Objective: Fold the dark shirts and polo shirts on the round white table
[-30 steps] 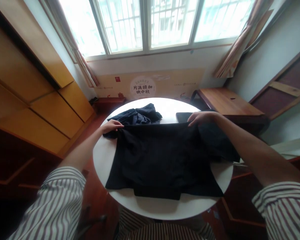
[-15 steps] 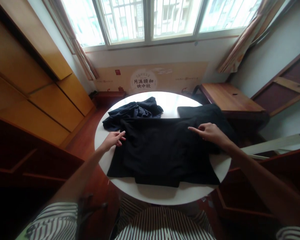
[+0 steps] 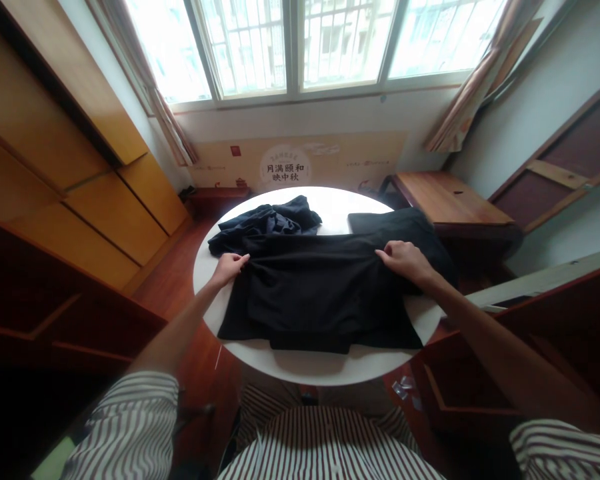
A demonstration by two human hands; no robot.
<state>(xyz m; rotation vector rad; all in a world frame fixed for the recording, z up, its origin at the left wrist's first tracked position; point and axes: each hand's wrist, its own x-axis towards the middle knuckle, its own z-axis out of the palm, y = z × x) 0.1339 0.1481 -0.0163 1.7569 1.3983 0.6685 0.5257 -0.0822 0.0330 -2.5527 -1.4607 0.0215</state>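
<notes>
Two hands (image 3: pixel 229 269) (image 3: pixel 407 260) outstretched, well apart, pinching black garment (image 3: pixel 315 293).

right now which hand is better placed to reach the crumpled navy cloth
Probably the left hand: it grips the black garment near the crumpled navy cloth; the right hand grips farther across.

Bright windows (image 3: pixel 250 47) top the wall (image 3: pixel 330 115) behind the bench (image 3: pixel 337 203); yellow-brown cabinets (image 3: pixel 117 212) border reddish floor (image 3: pixel 163 277) past its left edge.
</notes>
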